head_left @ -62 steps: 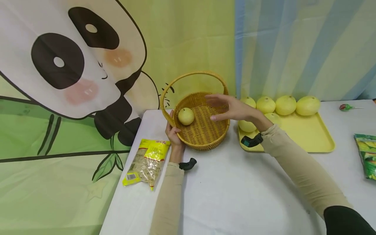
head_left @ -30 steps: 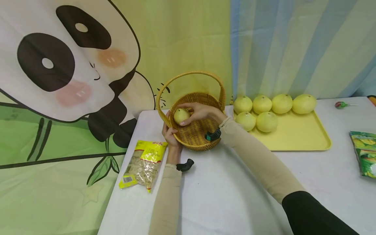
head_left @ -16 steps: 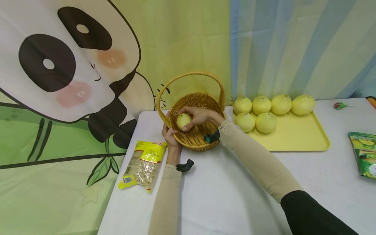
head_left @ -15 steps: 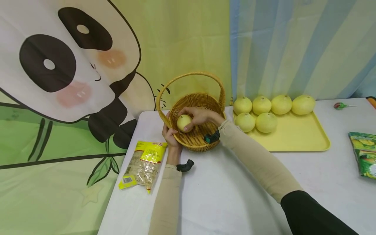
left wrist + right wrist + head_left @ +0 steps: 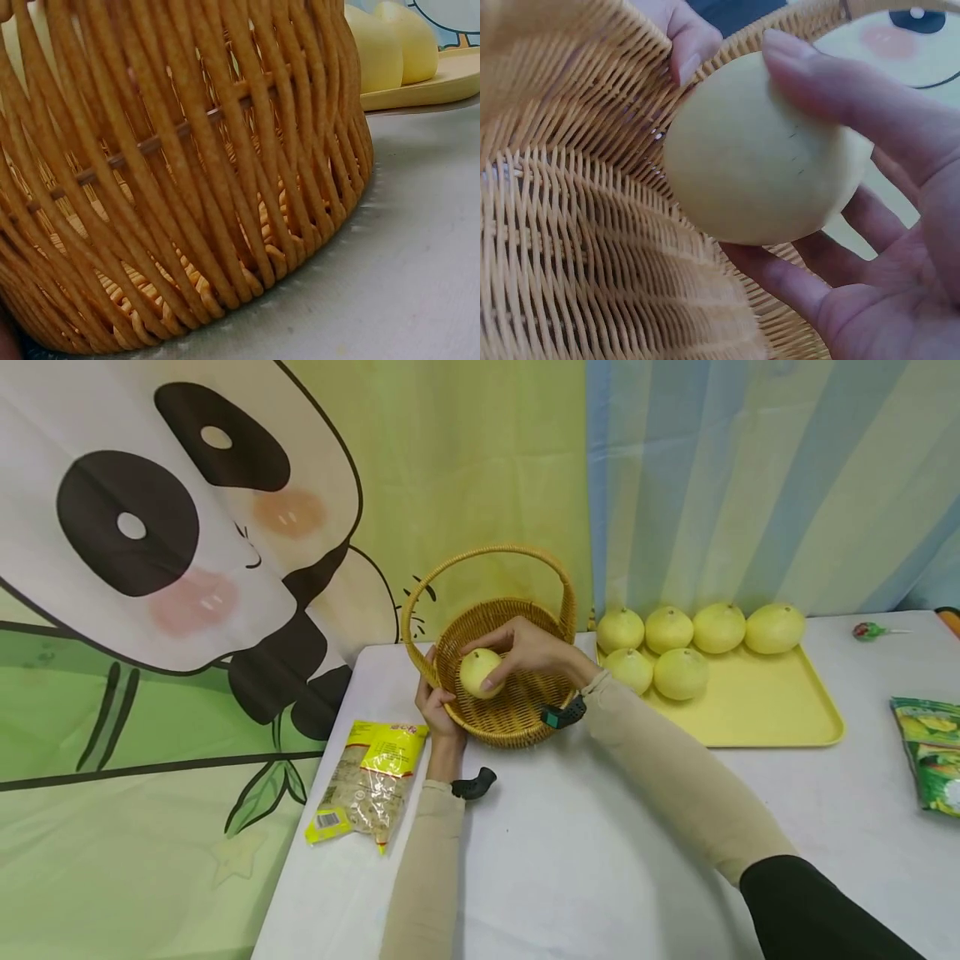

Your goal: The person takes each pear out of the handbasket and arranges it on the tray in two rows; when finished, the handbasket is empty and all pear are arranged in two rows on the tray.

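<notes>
In the head view, a wicker basket (image 5: 517, 724) with a tall arched handle stands on the white table, its mouth turned toward me. My left hand (image 5: 438, 708) holds its left rim, thumb on the edge and the other fingers partly hidden behind. Over the basket's interior, my right hand (image 5: 534, 652) grips a pale yellow melon (image 5: 478, 674) between thumb and fingers. The right wrist view shows this melon (image 5: 739, 161) close up, near the basket wall, with the left thumb (image 5: 690, 49) on the rim beyond. Woven basket side (image 5: 187, 165) fills most of the left wrist view.
A yellow tray (image 5: 772, 710) with several more melons (image 5: 681, 674) stands to the right of the basket. A yellow-labelled clear bag (image 5: 367, 781) lies left of the basket. Farther right are a lollipop (image 5: 870, 630) and a green packet (image 5: 933, 752). A printed curtain hangs behind.
My right hand reached left into the basket and took hold of the melon there. The melon has since moved right, away from the basket's left wall. My left hand stays on the rim.
</notes>
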The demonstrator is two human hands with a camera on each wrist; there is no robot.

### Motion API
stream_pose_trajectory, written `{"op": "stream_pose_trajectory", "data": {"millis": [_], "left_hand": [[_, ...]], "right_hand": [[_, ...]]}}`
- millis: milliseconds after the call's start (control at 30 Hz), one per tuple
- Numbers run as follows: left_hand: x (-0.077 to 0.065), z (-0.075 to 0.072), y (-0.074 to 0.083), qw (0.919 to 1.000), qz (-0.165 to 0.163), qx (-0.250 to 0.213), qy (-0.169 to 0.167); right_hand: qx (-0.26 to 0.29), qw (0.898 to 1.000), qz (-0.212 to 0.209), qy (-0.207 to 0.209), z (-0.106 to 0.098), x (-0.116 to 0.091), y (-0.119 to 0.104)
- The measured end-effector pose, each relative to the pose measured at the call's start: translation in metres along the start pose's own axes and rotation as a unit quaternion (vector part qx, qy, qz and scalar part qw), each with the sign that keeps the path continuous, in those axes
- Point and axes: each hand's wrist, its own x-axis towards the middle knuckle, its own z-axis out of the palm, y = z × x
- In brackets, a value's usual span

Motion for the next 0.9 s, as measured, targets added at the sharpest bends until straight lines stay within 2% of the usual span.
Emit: {"op": "stream_pose_trajectory", "data": {"millis": [167,300,500,667,900], "left_hand": [[0.000,0.004,-0.003,1.0000,-0.006,-0.006,-0.003],[0.001,0.007,-0.005,0.9999,-0.006,0.000,-0.009],[0.001,0.007,-0.007,0.9999,-0.006,-0.010,-0.009],[0.004,0.003,0.000,1.0000,0.000,-0.002,-0.001],[0.005,-0.002,0.005,1.0000,0.005,0.000,0.003]], "right_hand": [[0.019,0.999,-0.047,-0.010,-0.009,-0.030,-0.015],[0.004,0.997,-0.080,-0.007,-0.016,-0.058,-0.029],[-0.015,0.995,-0.089,0.036,-0.035,-0.110,-0.041],[-0.009,0.992,-0.104,0.069,-0.061,-0.153,-0.039],[-0.021,0.982,-0.092,0.166,-0.098,-0.210,-0.027]]}}
